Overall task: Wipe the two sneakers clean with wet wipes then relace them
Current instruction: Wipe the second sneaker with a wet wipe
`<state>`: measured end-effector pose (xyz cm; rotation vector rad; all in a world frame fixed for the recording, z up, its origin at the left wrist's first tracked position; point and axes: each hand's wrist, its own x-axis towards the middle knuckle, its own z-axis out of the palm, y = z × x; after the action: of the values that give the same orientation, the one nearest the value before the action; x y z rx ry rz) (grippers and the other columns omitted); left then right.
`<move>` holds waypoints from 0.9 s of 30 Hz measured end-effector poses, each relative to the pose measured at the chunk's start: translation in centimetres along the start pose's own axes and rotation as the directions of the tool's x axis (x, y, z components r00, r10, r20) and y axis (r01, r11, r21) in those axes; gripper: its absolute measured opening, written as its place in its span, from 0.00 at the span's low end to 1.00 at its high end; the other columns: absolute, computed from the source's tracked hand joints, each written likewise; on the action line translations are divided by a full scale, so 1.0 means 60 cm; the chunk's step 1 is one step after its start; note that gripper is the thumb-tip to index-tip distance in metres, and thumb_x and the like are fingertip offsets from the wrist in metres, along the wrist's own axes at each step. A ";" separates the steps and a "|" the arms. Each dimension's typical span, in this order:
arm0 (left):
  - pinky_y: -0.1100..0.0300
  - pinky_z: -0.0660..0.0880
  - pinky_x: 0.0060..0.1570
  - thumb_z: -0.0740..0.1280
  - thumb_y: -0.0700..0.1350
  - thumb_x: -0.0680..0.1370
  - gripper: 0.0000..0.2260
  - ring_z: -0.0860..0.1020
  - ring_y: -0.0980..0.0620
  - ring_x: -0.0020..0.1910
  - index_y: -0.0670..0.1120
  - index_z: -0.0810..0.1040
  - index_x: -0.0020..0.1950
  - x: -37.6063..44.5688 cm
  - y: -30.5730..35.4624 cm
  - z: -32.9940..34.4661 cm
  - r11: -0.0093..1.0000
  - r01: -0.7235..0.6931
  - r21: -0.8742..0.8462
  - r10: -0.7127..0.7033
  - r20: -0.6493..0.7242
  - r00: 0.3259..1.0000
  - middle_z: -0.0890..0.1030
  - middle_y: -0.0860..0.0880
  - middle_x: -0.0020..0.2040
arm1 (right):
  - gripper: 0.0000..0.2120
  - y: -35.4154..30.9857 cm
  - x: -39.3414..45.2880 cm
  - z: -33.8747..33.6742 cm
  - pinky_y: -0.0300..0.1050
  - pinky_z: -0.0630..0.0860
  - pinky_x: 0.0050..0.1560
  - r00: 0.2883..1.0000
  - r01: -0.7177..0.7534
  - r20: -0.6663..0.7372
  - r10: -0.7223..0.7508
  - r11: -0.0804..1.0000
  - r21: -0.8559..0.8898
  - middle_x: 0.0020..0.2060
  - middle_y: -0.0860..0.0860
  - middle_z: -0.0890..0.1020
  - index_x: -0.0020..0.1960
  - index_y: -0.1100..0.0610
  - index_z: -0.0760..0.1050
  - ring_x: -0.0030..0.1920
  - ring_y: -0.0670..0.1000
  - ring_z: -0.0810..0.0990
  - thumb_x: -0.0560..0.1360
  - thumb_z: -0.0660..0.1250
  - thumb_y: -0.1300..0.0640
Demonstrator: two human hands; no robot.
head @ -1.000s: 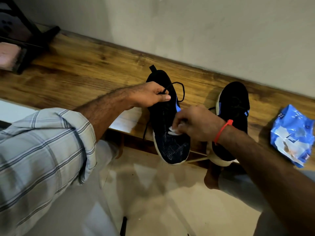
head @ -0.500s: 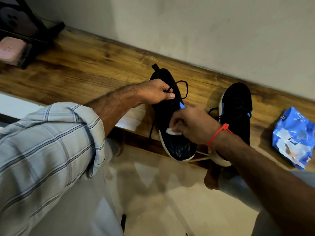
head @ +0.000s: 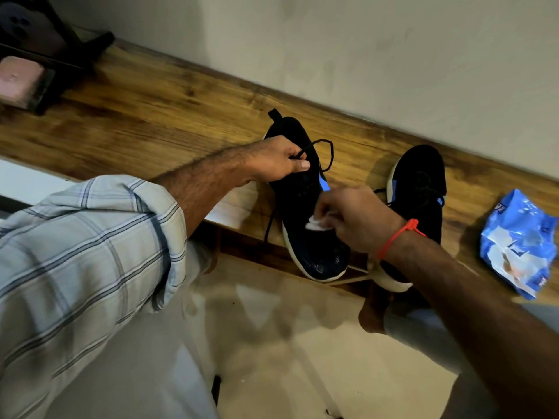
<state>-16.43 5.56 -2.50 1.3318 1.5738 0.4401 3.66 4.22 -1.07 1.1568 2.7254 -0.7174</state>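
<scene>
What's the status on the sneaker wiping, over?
Left hand grips near sneaker. Right hand pinches wet wipe on its upper. Second sneaker waits. Nothing in the way.

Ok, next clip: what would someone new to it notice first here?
Mid-frame, the right hand presses a white wipe on a black sneaker whose toe overhangs the wooden bench, while the left hand grips its collar by the lace. The second sneaker lies just right of it, and a blue wipes pack at far right.
</scene>
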 end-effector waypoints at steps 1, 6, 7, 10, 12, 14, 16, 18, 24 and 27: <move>0.52 0.77 0.64 0.66 0.49 0.83 0.08 0.81 0.55 0.57 0.51 0.83 0.57 0.000 0.000 0.001 1.000 -0.001 0.006 0.001 -0.004 1.000 0.84 0.53 0.55 | 0.04 0.004 0.009 0.003 0.37 0.72 0.48 0.984 0.020 -0.177 -0.015 0.999 0.028 0.45 0.52 0.83 0.48 0.57 0.81 0.49 0.51 0.81 0.75 0.70 0.64; 0.51 0.77 0.62 0.66 0.49 0.83 0.09 0.81 0.53 0.57 0.48 0.83 0.58 0.000 -0.003 0.003 0.999 -0.001 0.046 0.002 -0.013 1.000 0.84 0.51 0.55 | 0.05 -0.009 0.033 0.047 0.45 0.75 0.48 0.951 0.143 -0.280 -0.135 0.990 0.008 0.42 0.54 0.83 0.44 0.59 0.81 0.46 0.54 0.80 0.72 0.71 0.67; 0.52 0.77 0.62 0.66 0.49 0.83 0.09 0.81 0.53 0.57 0.48 0.83 0.58 0.000 -0.003 0.004 0.999 -0.002 0.052 0.003 -0.014 1.000 0.84 0.51 0.55 | 0.07 -0.009 0.028 0.048 0.47 0.77 0.47 0.973 0.129 -0.191 -0.129 0.992 -0.009 0.42 0.53 0.82 0.43 0.58 0.81 0.46 0.55 0.81 0.71 0.70 0.68; 0.52 0.77 0.63 0.66 0.49 0.83 0.10 0.80 0.53 0.58 0.48 0.83 0.60 0.002 -0.002 0.003 0.998 -0.006 0.056 0.007 -0.024 1.000 0.83 0.51 0.57 | 0.09 -0.009 -0.006 0.031 0.42 0.76 0.45 0.975 0.084 0.217 -0.052 0.987 -0.138 0.39 0.47 0.79 0.41 0.53 0.80 0.48 0.51 0.79 0.73 0.68 0.66; 0.51 0.76 0.64 0.66 0.49 0.83 0.10 0.80 0.53 0.59 0.49 0.83 0.61 0.004 -0.002 0.002 0.999 -0.014 0.047 0.015 -0.021 1.000 0.83 0.51 0.57 | 0.09 -0.006 -0.026 0.007 0.36 0.74 0.44 0.914 0.074 0.406 0.004 0.981 -0.177 0.36 0.42 0.78 0.40 0.51 0.81 0.47 0.46 0.79 0.73 0.69 0.64; 0.50 0.76 0.65 0.66 0.49 0.83 0.10 0.80 0.53 0.59 0.49 0.83 0.61 0.005 -0.003 0.002 0.999 -0.020 0.035 0.021 -0.016 1.000 0.83 0.51 0.57 | 0.08 0.003 -0.036 -0.016 0.34 0.74 0.45 0.905 0.033 0.426 0.021 0.992 -0.119 0.37 0.41 0.80 0.43 0.50 0.83 0.46 0.42 0.79 0.74 0.70 0.63; 0.49 0.76 0.65 0.66 0.50 0.83 0.10 0.80 0.53 0.59 0.48 0.83 0.60 0.007 -0.002 0.003 0.999 -0.025 0.037 0.025 -0.016 1.000 0.83 0.51 0.57 | 0.08 0.009 -0.027 -0.025 0.27 0.71 0.44 0.976 0.003 0.217 -0.004 1.000 0.007 0.42 0.43 0.83 0.47 0.51 0.83 0.46 0.41 0.79 0.76 0.69 0.62; 0.48 0.76 0.64 0.66 0.50 0.83 0.09 0.81 0.53 0.58 0.48 0.83 0.58 0.008 -0.003 0.004 0.998 -0.024 0.052 0.025 -0.025 0.999 0.83 0.51 0.56 | 0.05 0.004 -0.004 -0.010 0.26 0.70 0.47 0.980 0.036 -0.197 -0.014 0.993 0.110 0.46 0.46 0.83 0.50 0.54 0.83 0.47 0.43 0.79 0.77 0.70 0.61; 0.60 0.75 0.51 0.66 0.49 0.83 0.06 0.80 0.55 0.53 0.52 0.81 0.49 0.006 -0.008 0.007 0.997 -0.043 0.061 0.045 -0.036 0.998 0.82 0.54 0.50 | 0.07 -0.024 0.021 0.062 0.49 0.79 0.48 0.976 0.147 -0.163 -0.142 0.989 0.019 0.43 0.56 0.82 0.42 0.60 0.81 0.45 0.56 0.81 0.72 0.68 0.70; 0.60 0.74 0.53 0.66 0.48 0.83 0.06 0.80 0.55 0.55 0.53 0.81 0.48 0.004 -0.007 0.003 0.998 -0.049 0.033 0.050 -0.021 0.999 0.82 0.55 0.51 | 0.15 -0.024 -0.010 0.042 0.46 0.77 0.48 0.965 0.087 0.255 -0.063 0.993 -0.082 0.41 0.51 0.80 0.33 0.49 0.72 0.46 0.52 0.79 0.72 0.66 0.67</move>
<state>-16.46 5.56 -3.02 1.3974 1.5742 0.4629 2.81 1.80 -2.56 0.8799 2.5694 -0.6866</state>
